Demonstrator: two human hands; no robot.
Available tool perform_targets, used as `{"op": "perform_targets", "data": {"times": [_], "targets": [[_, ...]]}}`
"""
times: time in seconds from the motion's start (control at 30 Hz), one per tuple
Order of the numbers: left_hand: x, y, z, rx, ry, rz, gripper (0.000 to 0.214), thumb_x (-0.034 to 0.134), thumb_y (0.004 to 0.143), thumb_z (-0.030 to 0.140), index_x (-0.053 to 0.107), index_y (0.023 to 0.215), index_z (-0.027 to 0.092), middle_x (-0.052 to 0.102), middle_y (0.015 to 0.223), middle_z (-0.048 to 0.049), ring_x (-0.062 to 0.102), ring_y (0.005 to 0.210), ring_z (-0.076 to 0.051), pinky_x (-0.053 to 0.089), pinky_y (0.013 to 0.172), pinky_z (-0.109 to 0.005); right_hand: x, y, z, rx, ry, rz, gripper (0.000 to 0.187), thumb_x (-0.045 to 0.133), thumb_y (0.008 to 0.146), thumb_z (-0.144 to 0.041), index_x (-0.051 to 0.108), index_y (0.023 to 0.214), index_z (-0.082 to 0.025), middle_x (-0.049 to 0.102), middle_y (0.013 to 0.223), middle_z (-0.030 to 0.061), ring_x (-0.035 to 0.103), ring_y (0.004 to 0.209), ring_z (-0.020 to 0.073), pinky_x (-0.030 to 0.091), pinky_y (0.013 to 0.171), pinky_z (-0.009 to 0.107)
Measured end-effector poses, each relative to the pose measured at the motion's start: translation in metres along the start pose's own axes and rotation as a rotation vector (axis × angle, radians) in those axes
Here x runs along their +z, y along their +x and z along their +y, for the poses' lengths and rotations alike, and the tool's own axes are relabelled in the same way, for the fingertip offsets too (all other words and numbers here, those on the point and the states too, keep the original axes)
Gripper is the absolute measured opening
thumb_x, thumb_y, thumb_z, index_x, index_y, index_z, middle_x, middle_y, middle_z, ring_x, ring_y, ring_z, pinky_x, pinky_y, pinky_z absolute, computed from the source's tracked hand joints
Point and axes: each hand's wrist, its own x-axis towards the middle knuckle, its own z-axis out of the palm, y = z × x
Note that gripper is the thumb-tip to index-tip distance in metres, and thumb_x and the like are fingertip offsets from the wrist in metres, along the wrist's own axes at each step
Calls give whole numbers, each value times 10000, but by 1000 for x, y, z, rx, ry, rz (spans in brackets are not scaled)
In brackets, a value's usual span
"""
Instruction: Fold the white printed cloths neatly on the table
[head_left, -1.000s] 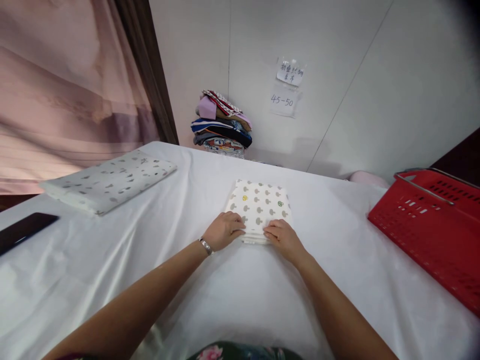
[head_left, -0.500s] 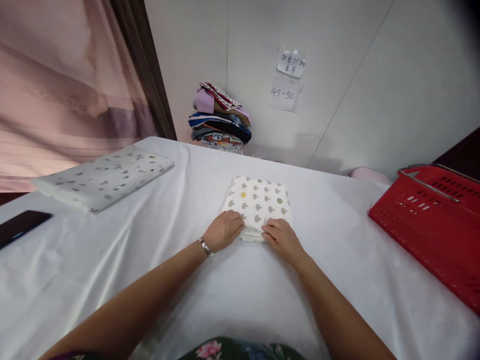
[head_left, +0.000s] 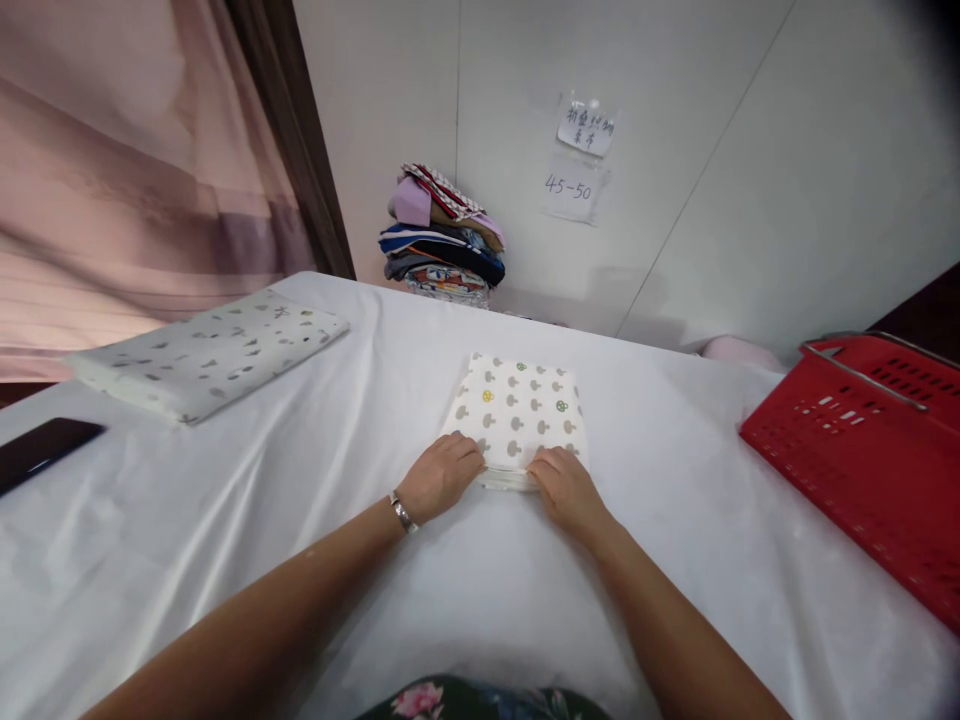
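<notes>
A folded white cloth printed with small mushrooms (head_left: 521,412) lies in the middle of the table, which is covered by a white sheet (head_left: 480,600). My left hand (head_left: 439,476) rests at the cloth's near left corner, fingers curled onto its edge. At the near right corner is my right hand (head_left: 568,490), whose fingers likewise press on the folded edge. A bracelet shows on my left wrist.
A second folded patterned cloth (head_left: 206,352) lies at the far left, with a dark phone (head_left: 41,450) near the left edge. A red plastic basket (head_left: 862,450) stands at the right. A pile of folded clothes (head_left: 444,240) sits behind the table against the wall.
Both hands have slid a little toward me along the cloth's near edge, and the camera has tilted slightly. The cloth has stayed in place.
</notes>
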Motion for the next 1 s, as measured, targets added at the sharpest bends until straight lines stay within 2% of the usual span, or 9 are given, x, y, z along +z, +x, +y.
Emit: {"op": "perform_targets", "data": {"times": [0.23, 0.4, 0.67, 1.0], "targets": [[2, -9, 0, -13, -63, 32, 303, 318, 923, 245, 605, 850, 183, 577, 821, -55, 483, 742, -152, 407, 711, -321, 3, -1, -1, 5, 1, -52, 229, 349, 884, -131, 560, 807, -175, 560, 801, 63, 449, 734, 174, 366, 668, 305], [2, -10, -2, -16, -115, 34, 236, 402, 902, 329, 590, 952, 196, 577, 860, -54, 495, 795, -167, 409, 730, -332, 5, 0, 0, -3, 17, -66, 168, 400, 899, -240, 550, 845, -189, 564, 836, 55, 473, 766, 177, 379, 696, 319], [3, -10, -1, -14, -109, 74, 175, 427, 892, 278, 567, 834, 191, 565, 793, -40, 498, 762, -168, 397, 698, -328, 5, -2, 1, 16, 148, 13, 168, 392, 902, -230, 556, 889, -197, 570, 861, 55, 482, 782, 174, 399, 704, 323], [3, -9, 0, -17, -99, 69, 126, 449, 877, 254, 513, 790, 188, 551, 787, -32, 487, 757, -171, 381, 705, -333, 6, -1, -1, -43, 130, 42, 188, 360, 904, -207, 546, 876, -194, 564, 828, 61, 474, 752, 176, 387, 667, 315]]}}
